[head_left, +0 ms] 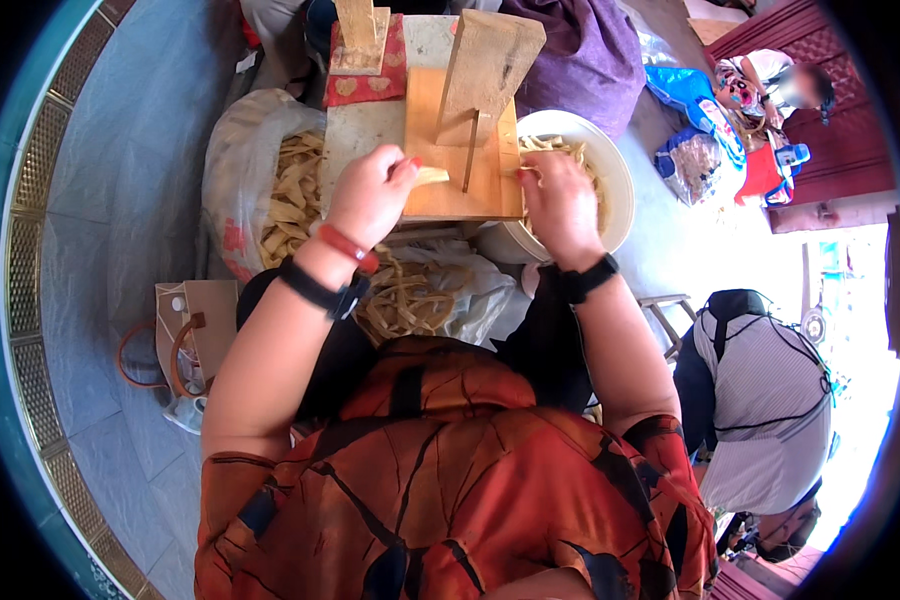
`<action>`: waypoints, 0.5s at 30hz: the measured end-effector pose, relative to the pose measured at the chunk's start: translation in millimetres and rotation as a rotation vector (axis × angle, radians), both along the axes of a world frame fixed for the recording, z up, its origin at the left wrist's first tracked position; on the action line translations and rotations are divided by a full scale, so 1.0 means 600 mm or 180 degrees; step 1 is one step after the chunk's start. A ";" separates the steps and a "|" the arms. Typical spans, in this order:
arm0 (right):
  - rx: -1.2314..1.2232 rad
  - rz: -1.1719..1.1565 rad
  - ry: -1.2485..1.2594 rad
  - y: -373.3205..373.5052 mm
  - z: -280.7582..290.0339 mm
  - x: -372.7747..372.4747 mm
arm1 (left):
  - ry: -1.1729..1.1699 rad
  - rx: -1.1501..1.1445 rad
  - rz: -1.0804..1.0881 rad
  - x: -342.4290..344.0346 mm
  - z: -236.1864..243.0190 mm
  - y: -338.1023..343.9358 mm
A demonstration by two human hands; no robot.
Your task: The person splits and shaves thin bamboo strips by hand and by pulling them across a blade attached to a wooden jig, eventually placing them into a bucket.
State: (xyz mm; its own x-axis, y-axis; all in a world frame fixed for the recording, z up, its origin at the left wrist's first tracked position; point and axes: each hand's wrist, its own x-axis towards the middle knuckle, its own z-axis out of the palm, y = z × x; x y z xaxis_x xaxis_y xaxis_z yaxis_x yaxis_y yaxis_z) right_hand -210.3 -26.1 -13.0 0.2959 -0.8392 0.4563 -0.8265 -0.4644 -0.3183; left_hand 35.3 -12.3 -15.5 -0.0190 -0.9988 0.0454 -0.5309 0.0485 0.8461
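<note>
- Head view: the left hand [370, 195] is curled around a pale strip [431, 176], pinched between thumb and fingertips; the strip's free end sticks out to the right of the fingers, lying on the wooden board [462, 190].
- The right hand [560, 205] rests at the board's right edge, over the rim of a white bowl [615, 190]. Its fingers are bent down around what looks like the end of another strip, though the grip itself is hidden behind the knuckles, so I can't tell how firmly it is closed.
- A thin upright blade or peg [469, 150] stands between the two hands, under a tilted wooden block [490, 65].
- More strips fill a plastic bag [240, 170] to the left, and a tangle of them lies on plastic sheeting [470, 290] below the board.
- A paper bag [205, 330] sits on the floor at the left; another person in a striped apron [760, 400] bends nearby on the right.
</note>
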 end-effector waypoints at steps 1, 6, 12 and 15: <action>-0.0032 -0.0165 -0.0002 0.011 0.021 -0.003 | 0.0401 0.0030 -0.0090 0.005 0.002 0.021; 0.0073 0.1893 -0.0276 0.116 0.076 0.049 | 0.2770 0.1944 -0.1092 -0.024 0.011 0.097; -0.0351 0.1015 -0.0665 0.127 0.042 0.025 | 0.3679 0.2469 -0.1789 0.035 -0.025 0.121; 0.0290 0.2146 -0.0550 0.171 0.049 0.054 | 0.4572 0.1265 -0.1608 0.009 -0.005 0.129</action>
